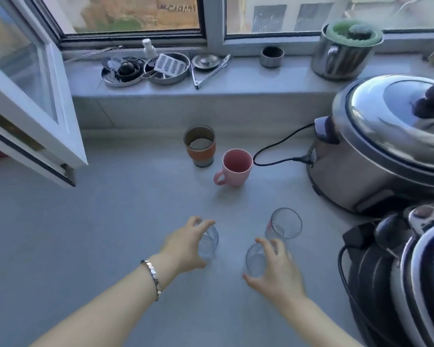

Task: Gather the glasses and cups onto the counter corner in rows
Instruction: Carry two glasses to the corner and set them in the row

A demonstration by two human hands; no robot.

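Three clear glasses stand on the grey counter [110,221]. My left hand [183,246] curls around the left glass [209,242], fingers over its rim. Around the near right glass [254,259], my right hand [276,271] wraps from the right side. A third clear glass [285,222] stands free just behind it. Farther back sit a pink mug [236,167] with its handle to the left and a brown cup with an orange band [199,146], both upright.
A large steel cooker [386,146] with a black cord fills the right side, a dark appliance [398,271] in front of it. An open window sash [30,108] juts over the counter's left. The sill holds metal dishes, tongs [211,71] and a pot.
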